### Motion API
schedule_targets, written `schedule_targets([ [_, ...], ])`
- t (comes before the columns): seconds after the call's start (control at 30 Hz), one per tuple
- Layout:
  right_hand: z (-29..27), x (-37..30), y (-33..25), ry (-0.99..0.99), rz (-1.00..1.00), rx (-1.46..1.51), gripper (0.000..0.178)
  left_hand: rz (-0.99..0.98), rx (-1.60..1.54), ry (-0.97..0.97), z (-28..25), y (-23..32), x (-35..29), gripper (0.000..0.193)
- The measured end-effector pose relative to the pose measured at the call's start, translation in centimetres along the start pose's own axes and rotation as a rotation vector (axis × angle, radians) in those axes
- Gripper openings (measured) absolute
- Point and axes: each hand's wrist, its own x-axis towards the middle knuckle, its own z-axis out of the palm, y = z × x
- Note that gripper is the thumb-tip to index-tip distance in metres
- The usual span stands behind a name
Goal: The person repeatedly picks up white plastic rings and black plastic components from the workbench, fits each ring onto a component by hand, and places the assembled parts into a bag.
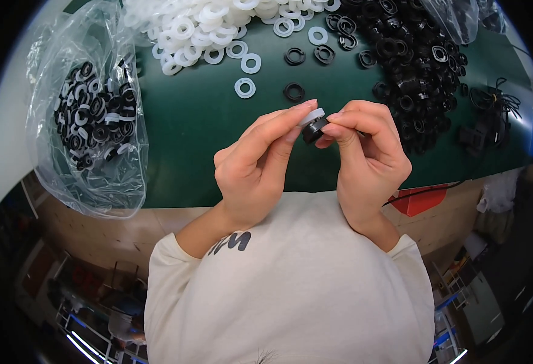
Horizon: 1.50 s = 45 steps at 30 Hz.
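Observation:
Above the front part of the green table (pixel 181 145), both my hands meet at fingertip height. My left hand (pixel 255 159) pinches a white ring (pixel 311 116) between thumb and index finger. A black ring (pixel 314 131) sits against the white one's underside, and the fingers of my right hand (pixel 370 156) grip it from the right. Both rings are tilted; whether they are fully joined I cannot tell. Just beyond my fingertips lie a loose black ring (pixel 294 91) and a loose white ring (pixel 245 88).
A heap of white rings (pixel 196 30) lies at the back, and a heap of black rings (pixel 415 73) at the right. On the left, a see-through plastic bag (pixel 130 188) holds many black-and-white ring pieces (pixel 96 118). A coiled black cable (pixel 497 100) lies far right.

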Motion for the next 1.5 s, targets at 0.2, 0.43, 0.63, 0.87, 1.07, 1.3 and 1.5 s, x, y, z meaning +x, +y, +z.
schedule_targets([
  [0.2,-0.1,0.0,0.0,0.003,-0.088,-0.077,0.014,0.060,0.038,-0.053,-0.2,-0.2,0.0,0.024],
  [0.43,0.0,-0.2,0.3,-0.020,-0.106,-0.091,0.015,-0.139,-0.066,-0.067,-0.2,0.2,-0.6,0.028],
  [0.63,0.3,0.2,-0.5,-0.075,0.078,0.050,0.015,0.003,-0.218,0.007,0.2,-0.8,-0.9,0.036],
  [0.87,0.0,0.4,0.0,-0.195,-0.169,-0.131,0.020,0.148,-0.141,0.023,-0.1,-1.3,-0.9,0.031],
  [1.07,-0.2,1.0,0.0,-0.249,-0.413,-0.266,0.017,0.092,-0.171,0.024,-0.3,0.0,-0.9,0.031],
  [1.3,0.6,-1.2,1.4,-0.282,-0.102,-0.027,0.017,0.260,0.122,-0.017,-1.7,-1.4,-0.8,0.027],
  [1.5,0.0,2.0,3.5,-0.205,-0.172,-0.586,0.030,-0.017,0.679,0.577,-12.8,-0.7,0.6,0.020],
])
